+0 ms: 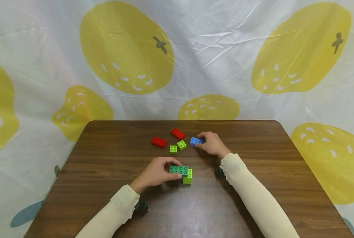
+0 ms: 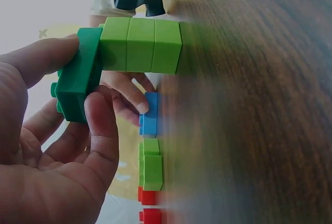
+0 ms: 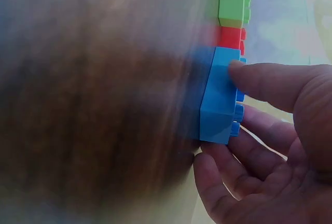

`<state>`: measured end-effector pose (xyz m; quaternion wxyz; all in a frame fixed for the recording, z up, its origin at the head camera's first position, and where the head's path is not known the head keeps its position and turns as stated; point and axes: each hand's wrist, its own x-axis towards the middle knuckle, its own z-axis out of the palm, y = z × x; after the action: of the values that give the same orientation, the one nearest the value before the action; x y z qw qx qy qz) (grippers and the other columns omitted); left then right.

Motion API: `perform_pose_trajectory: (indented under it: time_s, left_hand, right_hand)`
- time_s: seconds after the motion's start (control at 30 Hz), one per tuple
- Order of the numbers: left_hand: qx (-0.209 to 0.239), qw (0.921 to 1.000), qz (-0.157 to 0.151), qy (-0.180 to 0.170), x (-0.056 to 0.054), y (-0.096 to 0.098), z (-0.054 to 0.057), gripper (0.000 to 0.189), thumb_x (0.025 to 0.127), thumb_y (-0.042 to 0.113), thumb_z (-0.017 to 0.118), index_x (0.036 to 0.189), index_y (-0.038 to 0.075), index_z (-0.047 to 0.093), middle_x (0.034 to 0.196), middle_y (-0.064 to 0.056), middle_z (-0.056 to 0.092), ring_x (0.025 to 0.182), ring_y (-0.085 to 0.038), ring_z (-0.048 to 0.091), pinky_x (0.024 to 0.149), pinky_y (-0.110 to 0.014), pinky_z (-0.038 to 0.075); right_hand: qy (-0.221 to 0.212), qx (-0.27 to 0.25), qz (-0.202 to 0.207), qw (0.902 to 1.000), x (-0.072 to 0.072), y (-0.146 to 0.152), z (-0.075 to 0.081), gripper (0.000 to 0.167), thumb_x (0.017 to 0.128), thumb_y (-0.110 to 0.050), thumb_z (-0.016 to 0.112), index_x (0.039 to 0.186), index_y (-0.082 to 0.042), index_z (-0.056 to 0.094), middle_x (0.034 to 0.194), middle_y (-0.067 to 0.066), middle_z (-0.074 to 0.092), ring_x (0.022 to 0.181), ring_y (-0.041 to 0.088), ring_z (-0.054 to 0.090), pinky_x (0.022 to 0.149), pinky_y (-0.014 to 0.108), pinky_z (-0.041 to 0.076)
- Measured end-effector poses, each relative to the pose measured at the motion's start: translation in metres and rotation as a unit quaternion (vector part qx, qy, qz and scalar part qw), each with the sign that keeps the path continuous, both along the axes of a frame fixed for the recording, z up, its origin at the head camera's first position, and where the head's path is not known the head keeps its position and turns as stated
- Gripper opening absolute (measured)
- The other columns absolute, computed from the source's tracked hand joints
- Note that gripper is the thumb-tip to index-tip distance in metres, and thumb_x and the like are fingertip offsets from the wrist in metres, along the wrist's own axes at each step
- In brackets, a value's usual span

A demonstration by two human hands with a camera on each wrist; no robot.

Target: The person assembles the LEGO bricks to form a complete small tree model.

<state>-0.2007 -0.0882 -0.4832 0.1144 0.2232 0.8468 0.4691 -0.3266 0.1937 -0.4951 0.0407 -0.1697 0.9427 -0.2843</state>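
Observation:
My left hand (image 1: 157, 172) grips a dark green brick (image 1: 177, 170) between thumb and fingers. That brick sits across the top of a stack of three lime green bricks (image 2: 140, 45) and overhangs it to the left. Whether the stack touches the table I cannot tell. Farther back, my right hand (image 1: 213, 143) pinches a blue brick (image 3: 222, 89) lying studs up on the table, thumb on the near side and fingertips on the other side, partly hidden.
Two lime green bricks (image 1: 173, 149) and two red bricks (image 1: 159, 142) lie left of the blue one on the brown wooden table (image 1: 105, 158). Behind the table hangs a white cloth (image 1: 200, 59) with yellow fruit shapes.

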Motion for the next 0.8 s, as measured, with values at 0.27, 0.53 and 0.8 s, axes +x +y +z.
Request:
perform_pose_trajectory:
  time_s: [0.27,0.53,0.8]
  left_hand:
    - [0.001,1.0000,0.000,-0.010,0.000,0.001,0.003,0.032,0.086,0.033,0.088,0.115,0.023,0.080,0.099,0.004,0.074,0.077,-0.015,0.060,0.064,-0.026,0.050]
    - [0.003,0.9999,-0.001,-0.011,0.001,0.000,0.002,0.032,0.087,0.034,0.088,0.116,0.022,0.080,0.102,0.003,0.075,0.080,-0.016,0.062,0.067,-0.027,0.053]
    - [0.005,0.9999,-0.001,-0.011,-0.001,-0.002,0.002,0.033,0.086,0.034,0.089,0.116,0.022,0.080,0.104,0.003,0.076,0.081,-0.016,0.064,0.068,-0.027,0.054]
  right_hand:
    - [0.007,0.019,0.008,0.9998,-0.002,0.000,0.001,0.039,0.092,-0.020,0.080,0.127,-0.004,0.074,0.124,0.017,0.076,0.116,0.036,0.070,0.103,0.052,0.054]
    - [0.007,0.005,0.017,0.9998,0.009,0.001,0.008,0.038,0.094,-0.021,0.079,0.129,-0.006,0.074,0.128,0.016,0.075,0.121,0.036,0.069,0.106,0.052,0.053]
    - [0.028,-0.014,0.036,0.9988,0.027,-0.001,0.019,0.037,0.094,-0.022,0.080,0.127,-0.007,0.074,0.123,0.013,0.075,0.109,0.029,0.070,0.097,0.050,0.056]
